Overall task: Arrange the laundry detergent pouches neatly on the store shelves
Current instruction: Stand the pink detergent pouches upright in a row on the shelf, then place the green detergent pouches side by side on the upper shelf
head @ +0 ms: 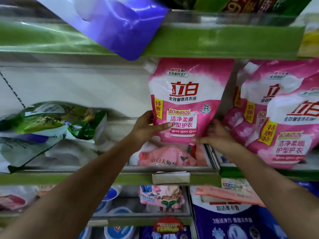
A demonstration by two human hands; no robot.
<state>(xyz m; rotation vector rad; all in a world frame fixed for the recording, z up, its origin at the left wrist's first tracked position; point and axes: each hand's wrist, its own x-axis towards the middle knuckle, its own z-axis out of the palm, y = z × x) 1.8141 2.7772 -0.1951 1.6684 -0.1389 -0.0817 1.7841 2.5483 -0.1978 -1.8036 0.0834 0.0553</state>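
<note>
The green-edged shelf (224,40) runs across above both hands, and a second green-edged shelf (120,178) runs just below them. Right of the right hand, a group of pink pouches (276,121) leans upright, near that hand's knuckles. Above the left hand, a purple pouch (117,26) hangs over the upper shelf's edge. Far to the left of the left hand, green pouches (51,121) lie slumped on their sides.

Between the two hands stands the pink detergent pouch (185,100), upright, its top reaching the upper shelf. Beneath it, just below the hands, a pale pink pack (165,159) lies flat. The left hand (148,125) grips the pouch's lower left edge, thumb across the front. The right hand (215,135) pinches its lower right corner, fingers curled behind.
</note>
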